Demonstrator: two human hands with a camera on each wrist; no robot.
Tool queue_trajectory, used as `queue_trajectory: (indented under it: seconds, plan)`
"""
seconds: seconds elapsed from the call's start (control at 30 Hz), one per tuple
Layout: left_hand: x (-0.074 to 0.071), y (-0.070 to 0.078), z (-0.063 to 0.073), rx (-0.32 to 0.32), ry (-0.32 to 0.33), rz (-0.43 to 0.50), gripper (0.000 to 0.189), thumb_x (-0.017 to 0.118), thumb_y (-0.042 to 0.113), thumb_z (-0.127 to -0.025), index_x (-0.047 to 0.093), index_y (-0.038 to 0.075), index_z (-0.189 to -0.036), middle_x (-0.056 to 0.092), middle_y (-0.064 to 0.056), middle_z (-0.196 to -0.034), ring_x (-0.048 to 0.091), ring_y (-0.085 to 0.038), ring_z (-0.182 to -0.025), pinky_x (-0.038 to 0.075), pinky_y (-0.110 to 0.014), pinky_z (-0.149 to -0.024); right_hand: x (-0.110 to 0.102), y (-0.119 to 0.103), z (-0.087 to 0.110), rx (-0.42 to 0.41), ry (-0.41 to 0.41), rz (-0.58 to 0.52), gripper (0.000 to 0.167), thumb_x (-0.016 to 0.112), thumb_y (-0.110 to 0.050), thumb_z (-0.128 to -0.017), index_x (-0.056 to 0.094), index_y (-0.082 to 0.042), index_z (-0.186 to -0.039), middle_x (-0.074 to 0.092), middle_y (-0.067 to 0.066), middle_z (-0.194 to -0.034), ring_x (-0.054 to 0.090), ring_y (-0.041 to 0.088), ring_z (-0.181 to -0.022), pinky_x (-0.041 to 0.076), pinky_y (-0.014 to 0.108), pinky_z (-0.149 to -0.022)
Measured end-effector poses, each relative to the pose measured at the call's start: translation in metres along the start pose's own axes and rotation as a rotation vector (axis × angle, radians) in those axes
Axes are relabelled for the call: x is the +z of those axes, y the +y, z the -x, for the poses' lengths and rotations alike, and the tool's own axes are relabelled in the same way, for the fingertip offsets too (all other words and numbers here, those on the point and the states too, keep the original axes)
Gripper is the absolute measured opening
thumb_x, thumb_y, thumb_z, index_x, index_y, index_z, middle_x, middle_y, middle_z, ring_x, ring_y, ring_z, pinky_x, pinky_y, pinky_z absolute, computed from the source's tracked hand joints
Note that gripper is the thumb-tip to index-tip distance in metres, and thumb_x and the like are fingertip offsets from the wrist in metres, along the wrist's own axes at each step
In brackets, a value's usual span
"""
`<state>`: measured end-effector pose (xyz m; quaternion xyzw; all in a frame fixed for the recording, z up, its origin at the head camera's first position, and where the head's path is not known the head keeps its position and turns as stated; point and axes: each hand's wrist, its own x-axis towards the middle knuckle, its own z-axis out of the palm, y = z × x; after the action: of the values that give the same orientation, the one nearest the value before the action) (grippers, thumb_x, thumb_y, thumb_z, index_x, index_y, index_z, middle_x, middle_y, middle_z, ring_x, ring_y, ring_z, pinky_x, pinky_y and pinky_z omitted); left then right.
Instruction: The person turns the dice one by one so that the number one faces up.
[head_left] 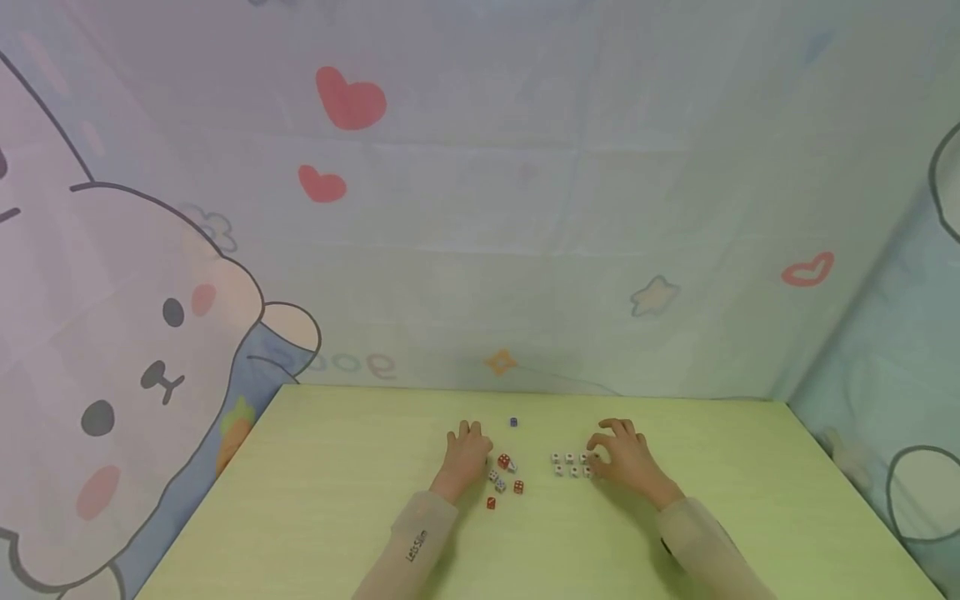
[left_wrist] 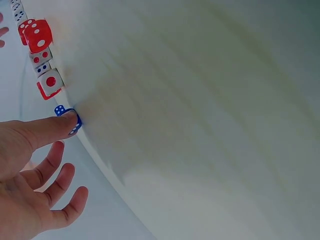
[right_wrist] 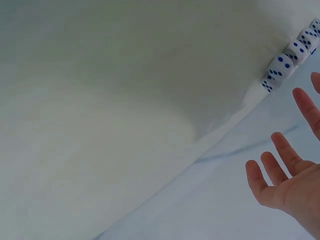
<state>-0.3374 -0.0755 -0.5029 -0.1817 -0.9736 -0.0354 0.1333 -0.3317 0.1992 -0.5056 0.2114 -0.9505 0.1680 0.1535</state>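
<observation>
In the head view my left hand (head_left: 465, 454) is left of a loose group of dice. Its thumb presses on a blue die (left_wrist: 76, 126) in the left wrist view, pinching it; the index finger is mostly hidden. Another blue die (head_left: 513, 422) lies farther back. My right hand (head_left: 630, 457) hovers at the right end of two short rows of white dice (head_left: 570, 458), thumb and index finger spread. The right wrist view shows its fingers apart from the white dice with blue pips (right_wrist: 281, 66); no held thing shows.
Between the hands lie a large red die (head_left: 503, 460), smaller red dice (head_left: 518, 487) and several white dice (head_left: 500, 485). The pale green table (head_left: 337, 467) meets a printed cloth backdrop (head_left: 480, 250) at its back edge.
</observation>
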Motion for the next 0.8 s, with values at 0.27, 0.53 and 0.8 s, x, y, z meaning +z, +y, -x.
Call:
queue_trajectory:
  seconds: [0.27, 0.53, 0.8]
  plan:
    - [0.0, -0.001, -0.001, 0.0, -0.021, 0.001, 0.012, 0.058, 0.005, -0.081, 0.066, 0.009, -0.073, 0.053, -0.01, -0.086, 0.044, -0.025, -0.084, 0.043, -0.049, -0.077, -0.01, -0.02, -0.038, -0.023, -0.11, -0.003, 0.018, 0.066, -0.022, -0.078, 0.065, -0.011, -0.093, 0.048, 0.02, -0.12, 0.039, 0.037, -0.109, 0.035, 0.052, -0.076]
    - [0.001, -0.003, -0.001, 0.008, -0.009, 0.004, 0.012, 0.058, 0.006, -0.08, 0.067, 0.01, -0.073, 0.055, -0.011, -0.087, 0.047, -0.026, -0.086, 0.044, -0.05, -0.077, -0.001, -0.048, -0.078, -0.025, -0.175, -0.038, 0.018, 0.065, -0.019, -0.079, 0.066, -0.009, -0.094, 0.05, 0.02, -0.119, 0.038, 0.039, -0.111, 0.035, 0.057, -0.081]
    - [0.002, -0.001, 0.0, -0.001, -0.008, -0.004, 0.009, 0.061, 0.006, -0.078, 0.067, 0.011, -0.073, 0.055, -0.009, -0.084, 0.046, -0.023, -0.082, 0.045, -0.046, -0.074, 0.021, -0.059, -0.103, 0.008, -0.185, -0.05, 0.015, 0.064, -0.019, -0.08, 0.067, -0.011, -0.092, 0.054, 0.017, -0.114, 0.041, 0.039, -0.109, 0.035, 0.06, -0.084]
